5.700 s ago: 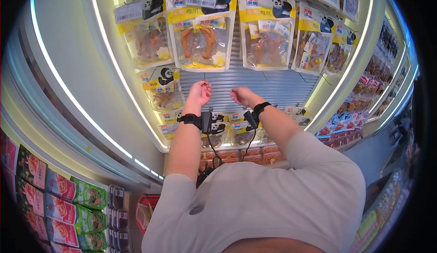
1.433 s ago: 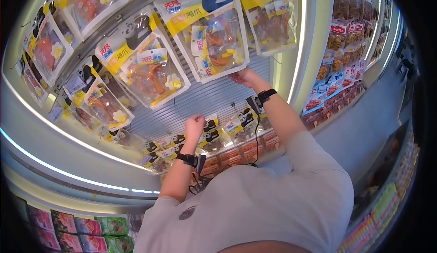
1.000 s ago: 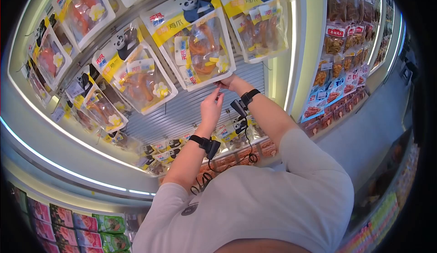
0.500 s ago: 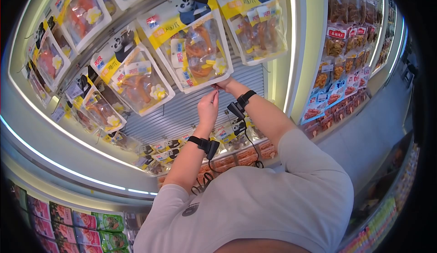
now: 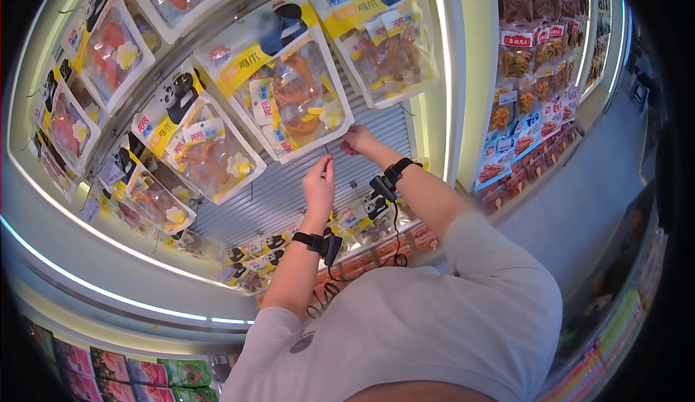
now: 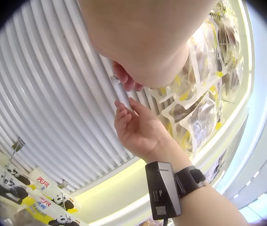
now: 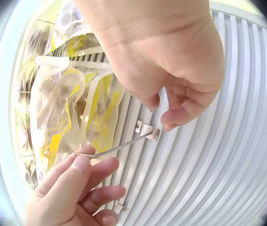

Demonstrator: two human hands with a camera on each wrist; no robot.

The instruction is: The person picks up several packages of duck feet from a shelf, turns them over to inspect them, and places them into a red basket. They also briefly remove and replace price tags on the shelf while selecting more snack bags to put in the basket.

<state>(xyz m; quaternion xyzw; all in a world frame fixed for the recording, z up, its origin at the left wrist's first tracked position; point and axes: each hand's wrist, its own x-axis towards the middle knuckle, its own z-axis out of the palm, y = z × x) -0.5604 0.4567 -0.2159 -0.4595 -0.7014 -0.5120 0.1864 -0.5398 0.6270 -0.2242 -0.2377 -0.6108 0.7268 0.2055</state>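
Note:
My left hand [image 5: 318,188] is below the hanging chicken-feet packs. In the right wrist view, the left hand [image 7: 72,188] pinches the free end of a thin metal hook [image 7: 119,147] between thumb and forefinger; its bracket [image 7: 148,132] sits on the slatted wall [image 7: 194,165]. The right hand [image 5: 362,144] is a little farther right, by the lower corner of a large pack [image 5: 289,91]. Its bent fingers [image 7: 183,115] hold nothing, just beside the bracket and apart from it. The left wrist view shows the right hand [image 6: 140,132] with thumb and fingers apart.
More panda packs [image 5: 206,149] hang at the left and above, with another [image 5: 384,40] at the upper right. A lower row of packs [image 5: 358,217] lies beneath the hands. Bagged snacks [image 5: 517,62] fill a rack at the right. Black cables [image 5: 397,239] hang from the wrist cameras.
The head view has shifted, so the packs appear farther left. My right hand has moved slightly right, away from the left hand and out from under the large pack's edge.

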